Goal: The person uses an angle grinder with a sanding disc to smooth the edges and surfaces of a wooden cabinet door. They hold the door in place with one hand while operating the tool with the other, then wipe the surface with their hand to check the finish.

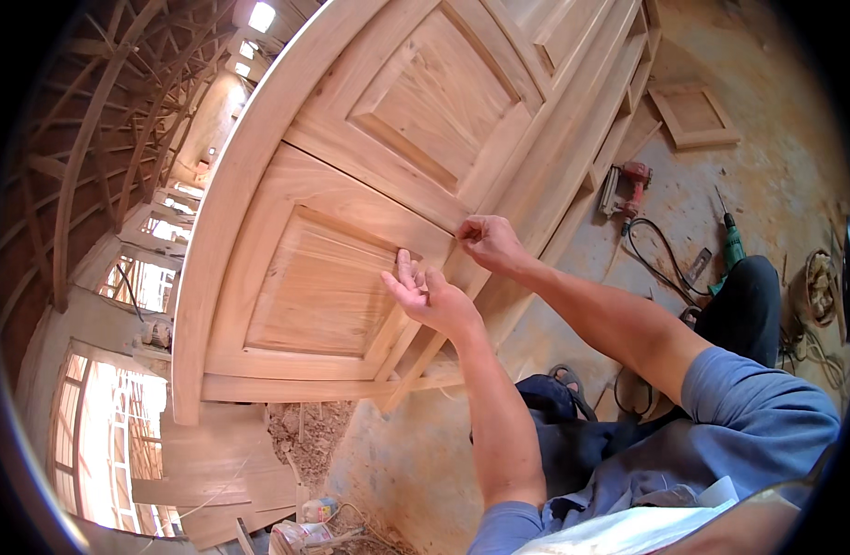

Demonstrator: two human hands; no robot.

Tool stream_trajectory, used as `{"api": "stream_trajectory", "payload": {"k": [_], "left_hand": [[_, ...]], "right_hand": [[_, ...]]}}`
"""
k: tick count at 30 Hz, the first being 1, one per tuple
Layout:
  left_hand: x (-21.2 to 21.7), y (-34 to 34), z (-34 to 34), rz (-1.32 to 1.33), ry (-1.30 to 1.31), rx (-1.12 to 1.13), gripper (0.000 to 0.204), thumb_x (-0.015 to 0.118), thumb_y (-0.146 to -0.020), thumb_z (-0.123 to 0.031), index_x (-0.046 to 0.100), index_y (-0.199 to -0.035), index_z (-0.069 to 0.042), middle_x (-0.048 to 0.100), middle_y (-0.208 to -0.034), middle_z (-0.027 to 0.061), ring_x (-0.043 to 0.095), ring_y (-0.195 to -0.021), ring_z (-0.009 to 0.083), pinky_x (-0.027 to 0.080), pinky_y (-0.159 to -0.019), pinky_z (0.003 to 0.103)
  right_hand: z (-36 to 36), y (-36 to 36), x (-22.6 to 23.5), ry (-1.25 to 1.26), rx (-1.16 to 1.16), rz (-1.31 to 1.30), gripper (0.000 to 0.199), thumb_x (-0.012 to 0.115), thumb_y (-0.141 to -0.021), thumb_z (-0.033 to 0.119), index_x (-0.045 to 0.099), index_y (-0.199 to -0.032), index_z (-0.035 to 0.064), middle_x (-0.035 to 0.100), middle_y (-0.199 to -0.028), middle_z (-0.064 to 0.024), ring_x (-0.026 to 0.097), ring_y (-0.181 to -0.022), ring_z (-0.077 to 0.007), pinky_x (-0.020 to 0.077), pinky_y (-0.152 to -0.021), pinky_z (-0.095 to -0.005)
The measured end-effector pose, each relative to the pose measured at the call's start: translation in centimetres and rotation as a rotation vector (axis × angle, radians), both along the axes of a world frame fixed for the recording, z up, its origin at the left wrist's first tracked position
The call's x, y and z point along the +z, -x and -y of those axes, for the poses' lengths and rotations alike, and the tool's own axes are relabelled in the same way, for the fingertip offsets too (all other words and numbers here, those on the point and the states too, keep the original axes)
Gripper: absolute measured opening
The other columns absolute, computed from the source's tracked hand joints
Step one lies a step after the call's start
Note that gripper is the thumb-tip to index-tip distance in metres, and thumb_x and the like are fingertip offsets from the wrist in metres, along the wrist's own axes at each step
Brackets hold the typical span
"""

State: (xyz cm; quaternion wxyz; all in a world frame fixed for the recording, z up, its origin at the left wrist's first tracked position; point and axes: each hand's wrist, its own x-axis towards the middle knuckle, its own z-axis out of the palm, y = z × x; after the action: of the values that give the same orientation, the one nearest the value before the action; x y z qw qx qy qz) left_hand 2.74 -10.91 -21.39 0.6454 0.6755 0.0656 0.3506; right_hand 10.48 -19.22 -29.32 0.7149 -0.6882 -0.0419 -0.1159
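Note:
A large pale wooden cabinet [527,217] with raised-panel doors tilts across the middle of the picture. My left hand [427,298] is palm up with its fingers apart, over the edge of the nearer door [304,287], and nothing shows in it. My right hand [490,244] is closed in a pinch at the lower end of the seam between this door and the farther door [443,102]. Whatever its fingertips hold, if anything, is too small or hidden to make out. Both doors sit closed in the frame.
On the floor to the right lie a red nail gun [634,185], a green power drill [731,242] with a long bit, and a dark hose [661,240]. Beyond them rests a small framed wooden panel [694,115]. Loose boards [221,462] lie at the lower left.

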Motion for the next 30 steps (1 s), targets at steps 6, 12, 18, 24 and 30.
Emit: {"api": "stream_trajectory", "payload": {"k": [6,12,18,24,30], "left_hand": [[-0.2,-0.2,0.2,0.006,-0.006,-0.024,0.079,0.051,-0.090,0.004,0.011,-0.157,0.014,0.051,-0.148,0.0282,0.050,-0.136,0.0373,0.038,-0.115,0.044],[0.2,-0.2,-0.1,0.021,0.005,-0.016,0.080,0.052,-0.089,0.003,0.012,-0.157,0.014,0.052,-0.147,0.0290,0.051,-0.136,0.0377,0.038,-0.116,0.044],[0.3,-0.4,0.0,0.053,0.023,-0.034,0.080,0.052,-0.089,0.000,0.012,-0.157,0.014,0.053,-0.147,0.0279,0.051,-0.136,0.0363,0.038,-0.116,0.043],[-0.5,0.2,-0.8,0.018,0.026,-0.015,0.077,0.051,-0.090,-0.003,0.016,-0.157,0.014,0.055,-0.145,0.0258,0.055,-0.130,0.0340,0.041,-0.111,0.041],[-0.8,1.7,-2.2,0.012,0.082,0.033,0.074,0.052,-0.090,-0.002,0.021,-0.155,0.014,0.059,-0.141,0.0240,0.059,-0.117,0.0271,0.045,-0.104,0.037]], "right_hand": [[0.5,-0.4,-0.1,0.049,-0.016,-0.003,0.014,0.066,-0.079,0.007,0.074,-0.088,0.0007,0.072,-0.078,-0.0165,0.070,-0.071,-0.0205,0.0532,-0.064,-0.0342],[-0.1,-0.5,0.4,0.069,-0.019,0.033,0.014,0.065,-0.077,0.006,0.075,-0.087,0.0020,0.071,-0.078,-0.0174,0.070,-0.071,-0.0232,0.0533,-0.064,-0.0355],[0.2,-0.1,0.5,0.110,-0.062,0.081,0.016,0.064,-0.077,0.004,0.075,-0.088,0.0023,0.070,-0.078,-0.0183,0.069,-0.070,-0.0274,0.0536,-0.065,-0.0373],[3.2,2.7,-1.0,0.168,0.036,0.049,0.014,0.067,-0.079,0.004,0.074,-0.089,0.0010,0.072,-0.080,-0.0169,0.071,-0.072,-0.0246,0.0548,-0.067,-0.0365],[14.6,6.9,-0.5,0.579,0.081,0.017,0.014,0.069,-0.079,0.010,0.074,-0.089,0.0010,0.072,-0.080,-0.0165,0.072,-0.076,-0.0281,0.0556,-0.069,-0.0384]]}}
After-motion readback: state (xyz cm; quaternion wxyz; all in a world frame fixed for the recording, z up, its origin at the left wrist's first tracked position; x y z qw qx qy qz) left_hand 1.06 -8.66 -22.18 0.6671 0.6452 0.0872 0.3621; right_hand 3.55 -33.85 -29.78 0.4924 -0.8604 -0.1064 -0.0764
